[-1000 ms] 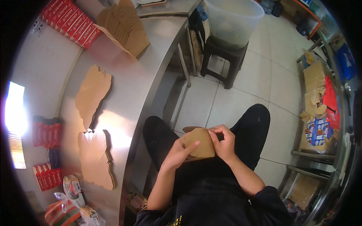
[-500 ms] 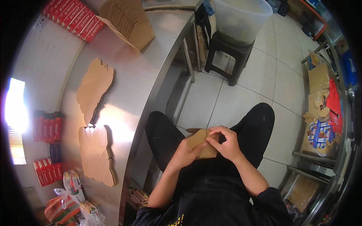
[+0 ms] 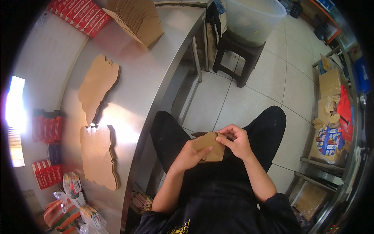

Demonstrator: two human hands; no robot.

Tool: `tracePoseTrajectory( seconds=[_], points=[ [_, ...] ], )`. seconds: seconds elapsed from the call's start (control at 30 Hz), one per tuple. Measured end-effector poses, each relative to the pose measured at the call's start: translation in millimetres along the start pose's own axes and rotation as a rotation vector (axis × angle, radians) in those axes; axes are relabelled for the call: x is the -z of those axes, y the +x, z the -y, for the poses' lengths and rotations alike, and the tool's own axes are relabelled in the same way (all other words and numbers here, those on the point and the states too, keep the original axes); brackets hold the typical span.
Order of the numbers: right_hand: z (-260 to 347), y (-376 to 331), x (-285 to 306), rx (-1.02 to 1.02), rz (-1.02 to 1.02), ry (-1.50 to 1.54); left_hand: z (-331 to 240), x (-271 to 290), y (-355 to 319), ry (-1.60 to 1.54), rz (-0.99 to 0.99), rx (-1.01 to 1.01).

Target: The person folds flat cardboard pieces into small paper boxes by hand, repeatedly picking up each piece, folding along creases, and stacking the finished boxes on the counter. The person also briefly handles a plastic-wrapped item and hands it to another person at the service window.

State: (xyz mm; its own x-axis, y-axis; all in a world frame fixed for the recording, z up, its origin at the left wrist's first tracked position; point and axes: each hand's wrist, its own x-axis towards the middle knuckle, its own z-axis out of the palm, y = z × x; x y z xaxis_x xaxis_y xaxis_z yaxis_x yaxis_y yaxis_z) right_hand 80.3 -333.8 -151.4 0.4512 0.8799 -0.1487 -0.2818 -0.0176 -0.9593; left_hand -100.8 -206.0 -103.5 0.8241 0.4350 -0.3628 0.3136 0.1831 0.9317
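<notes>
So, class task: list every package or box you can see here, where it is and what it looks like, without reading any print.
Red flat boxes: row, counter's far left corner.
Red and dark cartons: standing against the wall, left.
Brown folded box: held in both hands over the lap.
Blue-and-white printed carton: right-hand shelf.

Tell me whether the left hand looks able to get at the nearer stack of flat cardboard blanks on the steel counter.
Probably yes: the stack lies uncovered on the person's left, but the left hand holds a folded carton.

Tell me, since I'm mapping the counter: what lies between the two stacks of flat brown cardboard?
Nothing: in the head view, bare steel counter separates the upper stack from the lower stack.
</notes>
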Motion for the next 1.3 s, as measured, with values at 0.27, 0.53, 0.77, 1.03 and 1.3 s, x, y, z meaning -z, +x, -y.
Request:
tracePoseTrajectory(
  seconds=[0.27,0.53,0.77,1.03,1.3],
  points=[
    [2,4,1,-0.045,0.070,0.148,-6,5,-2,-0.066,0.013,0.040],
    [5,6,-3,0.014,0.059,0.023,-9,4,-3,-0.078,-0.006,0.036],
    [20,2,1,0.062,0.181,-0.167,2,-2,-6,-0.217,-0.040,0.042],
    [22,-2,-7,0.104,0.031,-0.214,1,-1,-1,-0.235,-0.045,0.036],
    [34,-5,-7,0.200,0.026,-0.388,-11,-3,-5,-0.196,-0.072,0.026]
  ],
)
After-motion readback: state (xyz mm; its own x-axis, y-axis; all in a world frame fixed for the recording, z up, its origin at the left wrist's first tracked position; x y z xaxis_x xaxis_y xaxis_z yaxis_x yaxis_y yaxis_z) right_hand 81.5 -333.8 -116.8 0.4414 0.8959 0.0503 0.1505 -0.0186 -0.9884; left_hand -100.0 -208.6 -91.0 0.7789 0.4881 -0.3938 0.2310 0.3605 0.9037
